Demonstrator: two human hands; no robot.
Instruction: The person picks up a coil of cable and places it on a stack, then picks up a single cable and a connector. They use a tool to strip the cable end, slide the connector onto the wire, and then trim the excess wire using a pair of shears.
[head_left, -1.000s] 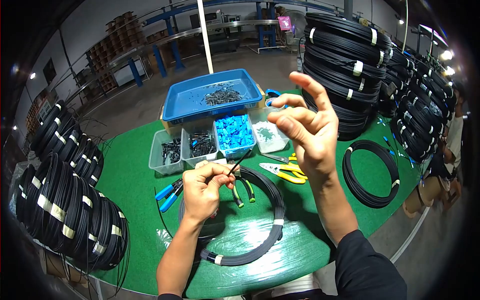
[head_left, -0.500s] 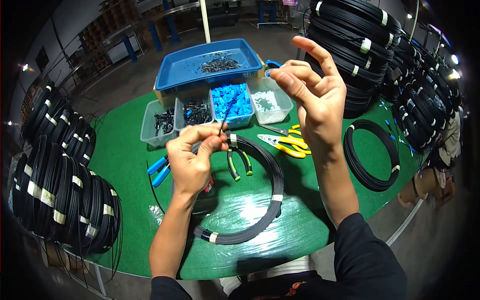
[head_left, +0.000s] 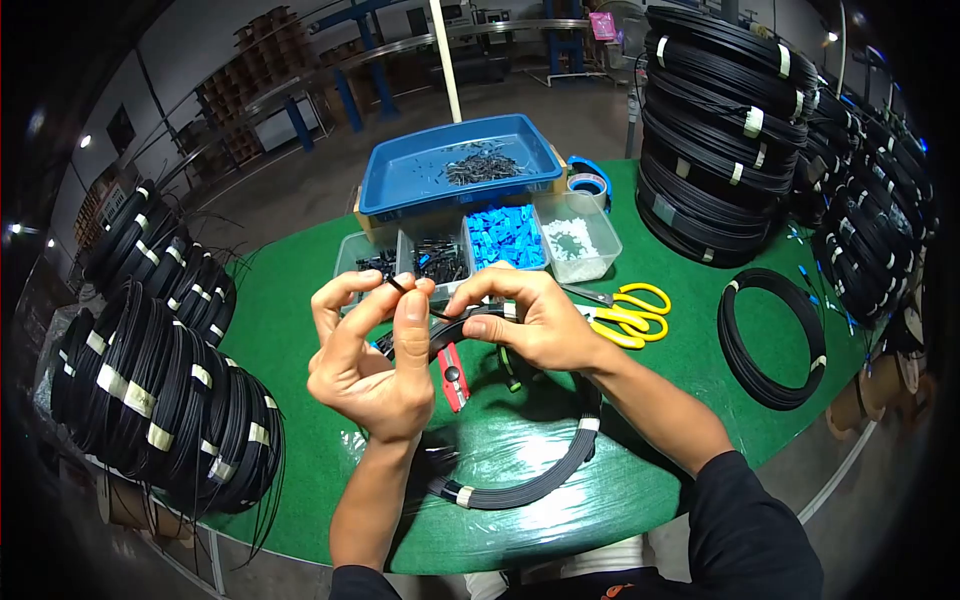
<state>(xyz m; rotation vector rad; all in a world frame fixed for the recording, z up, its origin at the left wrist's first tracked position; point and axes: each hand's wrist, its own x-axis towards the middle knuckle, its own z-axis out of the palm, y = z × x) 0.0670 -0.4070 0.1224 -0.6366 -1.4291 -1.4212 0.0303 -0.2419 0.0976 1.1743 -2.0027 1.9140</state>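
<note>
1. Green-topped table in a grey-floored workshop, with stacked black coils at right
2. Blue tray behind clear bins at the far side
3. Left hand, palm towards the wearer, pinches a thin black cable above the table
4. Right hand reaches in, fingers curled beside the cable; whether it grips cannot be told

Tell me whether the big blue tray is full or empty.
Neither, only partly filled: a heap of small black pieces lies in the blue tray, with bare floor showing beside it.
</note>
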